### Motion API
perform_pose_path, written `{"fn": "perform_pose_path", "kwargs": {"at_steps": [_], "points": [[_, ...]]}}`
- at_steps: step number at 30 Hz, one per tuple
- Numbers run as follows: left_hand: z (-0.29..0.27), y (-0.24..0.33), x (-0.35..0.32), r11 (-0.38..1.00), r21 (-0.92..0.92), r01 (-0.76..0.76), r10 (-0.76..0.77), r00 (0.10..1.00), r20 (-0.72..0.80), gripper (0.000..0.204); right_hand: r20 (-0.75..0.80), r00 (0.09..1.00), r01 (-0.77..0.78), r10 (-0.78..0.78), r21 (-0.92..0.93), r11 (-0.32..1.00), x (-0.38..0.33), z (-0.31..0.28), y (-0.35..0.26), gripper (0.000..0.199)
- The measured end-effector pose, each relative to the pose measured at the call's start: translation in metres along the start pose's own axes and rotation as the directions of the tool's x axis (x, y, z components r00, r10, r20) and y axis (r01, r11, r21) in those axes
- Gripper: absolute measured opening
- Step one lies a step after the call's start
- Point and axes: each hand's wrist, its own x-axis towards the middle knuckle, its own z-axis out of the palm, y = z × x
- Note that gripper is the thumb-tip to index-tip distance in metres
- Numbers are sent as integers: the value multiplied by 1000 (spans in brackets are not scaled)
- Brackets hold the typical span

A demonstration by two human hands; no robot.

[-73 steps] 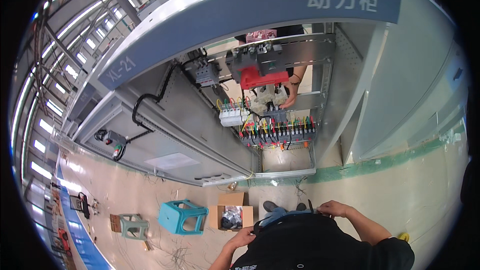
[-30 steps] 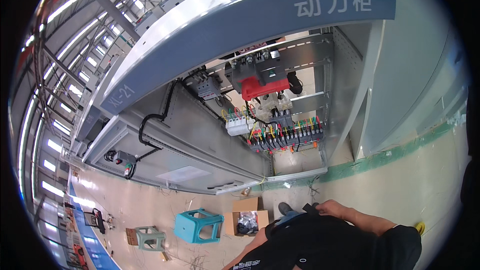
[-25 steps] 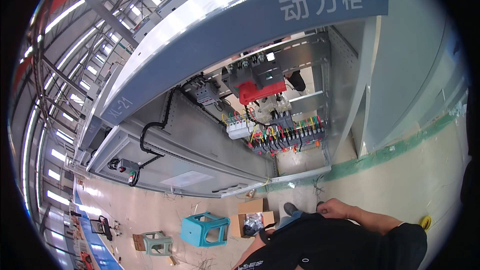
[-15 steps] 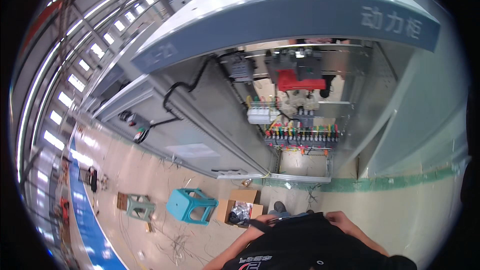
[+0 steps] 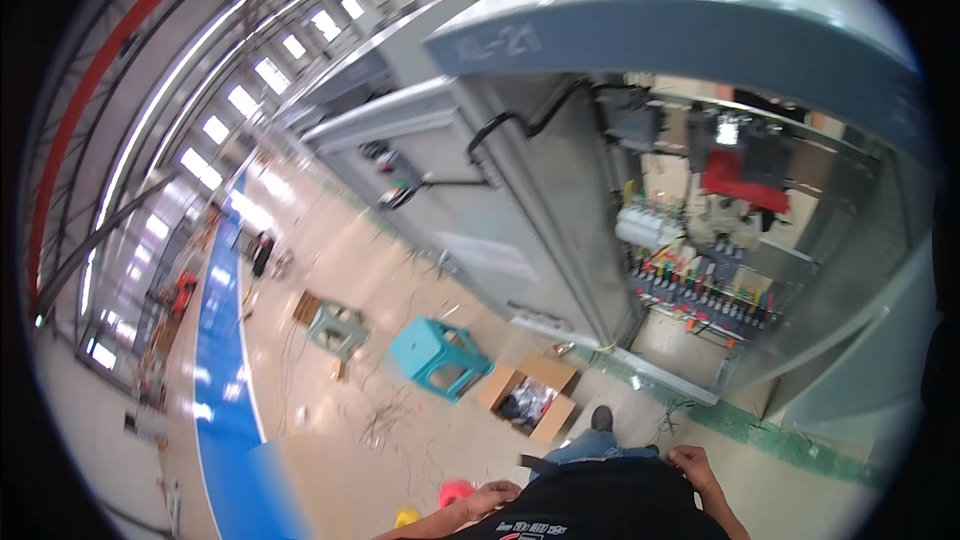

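Note:
My left hand (image 5: 494, 496) is by the left side of my black shirt (image 5: 610, 500), its fingers bent together; whatever is in them is hidden. Just beyond it, a dark strap end (image 5: 540, 464) sticks out from my waist. At the shirt's right edge my right hand (image 5: 690, 462) has curled fingers, and I cannot make out anything in them. Neither hand touches the grey electrical cabinet (image 5: 540, 210) standing open in front of me. Inside it are a red-fronted breaker (image 5: 743, 183), white modules (image 5: 645, 228) and a terminal row (image 5: 700, 290) with coloured wires.
An open cardboard box (image 5: 545, 425) holding small bagged parts lies before my feet. To its left are a turquoise stool (image 5: 435, 352) and a grey-green stool (image 5: 338, 330). Wire scraps (image 5: 378, 422) litter the floor. Pink (image 5: 457, 492) and yellow (image 5: 408, 516) items show beside my left forearm.
My view has swung left, so the cabinet sits farther right and tilted. My left hand has come away from the strap at my waist. The pink and yellow items have come into view.

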Motion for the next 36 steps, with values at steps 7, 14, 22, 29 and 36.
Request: {"fn": "perform_pose_path", "kwargs": {"at_steps": [7, 14, 22, 29, 36], "points": [[42, -98, -30, 984, 105, 146, -137, 987, -80, 29, -33, 983, 167, -179, -222, 961, 41, 34, 47, 19], [43, -84, -40, 971, 175, 161, -146, 985, -97, 29, -146, 918, 260, -368, -479, 839, 9, 33, 7, 17], [17, -43, -26, 919, 302, 254, -247, 967, -62, 29, -281, 928, 96, -244, -452, 887, -12, 26, 12, 21], [-19, 17, 19, 867, 424, 263, -285, 959, -12, 29, -354, 930, -25, -97, -326, 945, -17, 18, 24, 24], [-18, 104, 146, 831, 422, 362, -274, 927, -256, 48, -639, 769, -442, 18, -511, 737, -20, -41, 91, 45]]}}
